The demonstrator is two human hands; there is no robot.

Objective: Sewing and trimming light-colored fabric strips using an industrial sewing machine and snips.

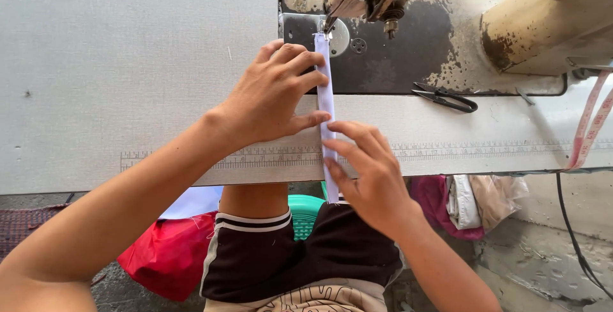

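The fabric strip (326, 104) was white, the sewing machine (511, 18) cream with worn dark patches, the thread snips (445, 97) black, the shorts (300, 254) dark brown with white stripes.

- Narrow white fabric strip (326, 104): long, thin, lies flat & straight, running front-to-back across the table.
- Far end sits under the sewing machine's presser foot, on the dark metal bed.
- Near end hangs just over the table's front edge.
- Mid part crosses the printed ruler scale, pinned by fingers on both sides.
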